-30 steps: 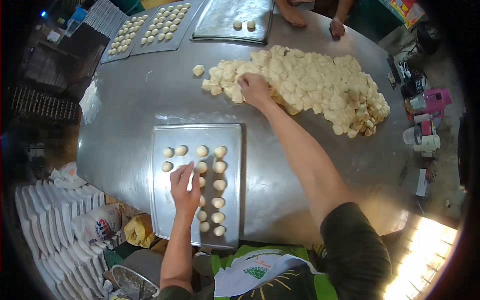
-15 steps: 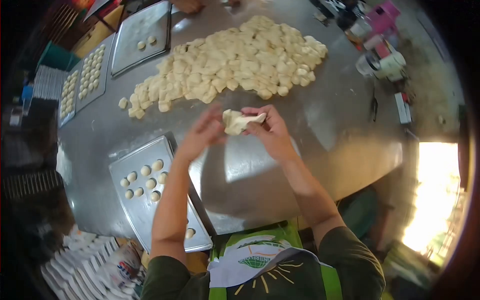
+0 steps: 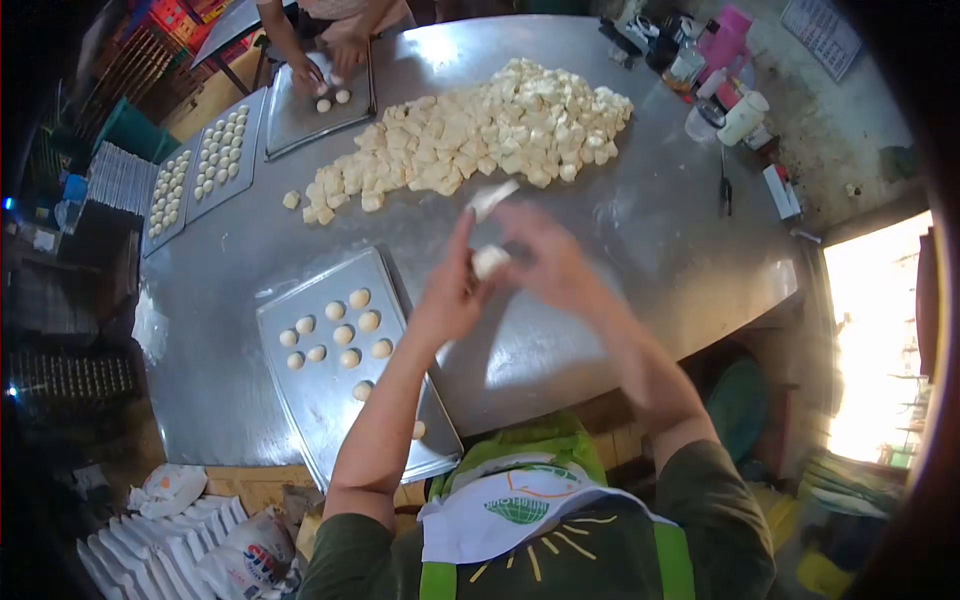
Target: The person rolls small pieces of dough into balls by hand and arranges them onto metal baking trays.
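Nearside of the dough pile [image 3: 470,130], a dough ball [image 3: 490,262] is clasped by the left hand [image 3: 452,300]; it is flanked by the blurred right hand [image 3: 558,264], whose grip cannot be told. Beyond, a dough strip [image 3: 493,200] is slanted pileward.

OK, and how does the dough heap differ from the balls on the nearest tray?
The dough heap is a mass of irregular, uneven lumps; the dough balls are smooth and rounded. The dough heap's pieces crowd together, while the dough balls sit apart. The dough heap lies directly on the metal table; the dough balls rest on a tray. Both are pale.
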`<move>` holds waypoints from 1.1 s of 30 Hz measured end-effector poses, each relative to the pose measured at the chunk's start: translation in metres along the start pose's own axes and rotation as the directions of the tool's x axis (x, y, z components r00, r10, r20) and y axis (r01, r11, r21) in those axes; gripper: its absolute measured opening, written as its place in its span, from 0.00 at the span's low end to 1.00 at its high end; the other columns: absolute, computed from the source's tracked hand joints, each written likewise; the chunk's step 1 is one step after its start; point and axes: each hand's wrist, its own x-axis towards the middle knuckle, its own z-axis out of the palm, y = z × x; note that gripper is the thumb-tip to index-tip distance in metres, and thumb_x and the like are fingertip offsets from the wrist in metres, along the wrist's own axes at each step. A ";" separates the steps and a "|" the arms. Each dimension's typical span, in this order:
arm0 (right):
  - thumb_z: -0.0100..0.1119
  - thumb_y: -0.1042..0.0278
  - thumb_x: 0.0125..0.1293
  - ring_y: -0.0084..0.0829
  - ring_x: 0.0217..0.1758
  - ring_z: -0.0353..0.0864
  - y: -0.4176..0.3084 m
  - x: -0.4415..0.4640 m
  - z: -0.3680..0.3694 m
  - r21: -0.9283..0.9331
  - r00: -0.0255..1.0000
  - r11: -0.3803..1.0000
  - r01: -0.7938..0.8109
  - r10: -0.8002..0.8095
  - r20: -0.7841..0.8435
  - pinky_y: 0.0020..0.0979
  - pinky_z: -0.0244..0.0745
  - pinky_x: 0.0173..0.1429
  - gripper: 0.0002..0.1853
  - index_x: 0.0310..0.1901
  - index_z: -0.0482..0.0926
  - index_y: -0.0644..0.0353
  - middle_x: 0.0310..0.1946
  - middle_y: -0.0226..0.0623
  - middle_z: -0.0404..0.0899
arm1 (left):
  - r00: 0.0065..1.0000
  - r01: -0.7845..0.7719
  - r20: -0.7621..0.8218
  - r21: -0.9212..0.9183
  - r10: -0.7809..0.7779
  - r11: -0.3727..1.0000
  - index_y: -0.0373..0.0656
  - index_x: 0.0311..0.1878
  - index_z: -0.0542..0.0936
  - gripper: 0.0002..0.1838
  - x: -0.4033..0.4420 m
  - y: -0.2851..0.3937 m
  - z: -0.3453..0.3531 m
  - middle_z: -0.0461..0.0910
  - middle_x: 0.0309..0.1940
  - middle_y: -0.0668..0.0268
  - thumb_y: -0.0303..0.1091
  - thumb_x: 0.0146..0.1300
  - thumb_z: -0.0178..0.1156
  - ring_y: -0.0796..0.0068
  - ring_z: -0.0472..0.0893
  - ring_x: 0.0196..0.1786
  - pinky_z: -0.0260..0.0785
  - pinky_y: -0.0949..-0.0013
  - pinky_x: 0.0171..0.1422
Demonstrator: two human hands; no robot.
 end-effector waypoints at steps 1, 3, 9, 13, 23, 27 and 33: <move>0.75 0.68 0.63 0.42 0.57 0.83 -0.018 -0.015 0.013 0.171 0.993 0.984 -0.057 0.039 0.110 0.39 0.77 0.63 0.26 0.61 0.79 0.65 0.57 0.43 0.83 | 0.996 -0.087 0.047 0.133 0.081 0.987 0.43 0.71 0.65 0.27 -0.003 0.006 0.000 0.82 0.39 0.59 0.26 0.71 0.61 0.56 0.83 0.39 0.75 0.54 0.46; 0.73 0.68 0.65 0.40 0.52 0.85 -0.016 -0.041 0.014 0.145 0.984 0.980 -0.136 0.117 0.132 0.37 0.80 0.57 0.22 0.58 0.79 0.65 0.54 0.45 0.84 | 0.995 0.051 0.076 0.220 -0.069 0.974 0.43 0.68 0.67 0.25 -0.019 -0.023 0.000 0.81 0.46 0.57 0.25 0.70 0.61 0.52 0.83 0.42 0.75 0.54 0.45; 0.61 0.71 0.70 0.48 0.44 0.81 0.077 -0.156 0.025 -0.119 0.855 0.866 -0.486 0.443 -0.271 0.45 0.76 0.54 0.11 0.51 0.79 0.61 0.45 0.44 0.82 | 0.998 0.017 0.043 0.610 -0.055 0.793 0.44 0.54 0.75 0.13 -0.091 -0.124 0.043 0.76 0.52 0.54 0.35 0.69 0.61 0.47 0.77 0.56 0.67 0.42 0.55; 0.61 0.68 0.69 0.50 0.48 0.80 0.116 -0.204 0.052 -0.593 0.978 0.782 -0.191 0.205 -0.045 0.49 0.72 0.57 0.10 0.49 0.79 0.59 0.47 0.46 0.81 | 0.995 -0.046 -0.017 0.782 0.096 0.622 0.45 0.53 0.76 0.13 -0.077 -0.171 0.049 0.77 0.51 0.54 0.33 0.67 0.61 0.48 0.74 0.59 0.63 0.41 0.60; 0.58 0.68 0.70 0.47 0.47 0.82 0.173 -0.116 0.099 -0.335 0.965 0.927 -0.170 0.226 0.136 0.48 0.71 0.55 0.09 0.49 0.80 0.56 0.39 0.41 0.83 | 0.963 -0.268 0.198 0.729 0.181 0.630 0.44 0.54 0.78 0.14 -0.039 -0.177 0.110 0.78 0.50 0.55 0.31 0.65 0.62 0.51 0.77 0.52 0.65 0.46 0.57; 0.59 0.67 0.72 0.48 0.46 0.82 0.215 -0.094 0.068 -0.388 0.970 0.921 -0.026 0.117 0.214 0.48 0.72 0.53 0.07 0.48 0.80 0.57 0.39 0.42 0.84 | 0.992 -0.113 0.059 0.818 0.113 0.564 0.45 0.51 0.78 0.13 -0.009 -0.172 0.061 0.79 0.49 0.55 0.30 0.62 0.62 0.50 0.77 0.49 0.65 0.46 0.55; 0.59 0.67 0.68 0.48 0.49 0.81 0.199 -0.033 0.094 -0.109 0.987 0.981 -0.159 0.162 0.020 0.48 0.72 0.55 0.10 0.49 0.81 0.57 0.42 0.44 0.84 | 0.997 0.069 -0.027 0.745 -0.073 0.664 0.45 0.52 0.78 0.15 0.077 -0.184 0.106 0.78 0.48 0.54 0.30 0.61 0.63 0.47 0.76 0.48 0.67 0.47 0.53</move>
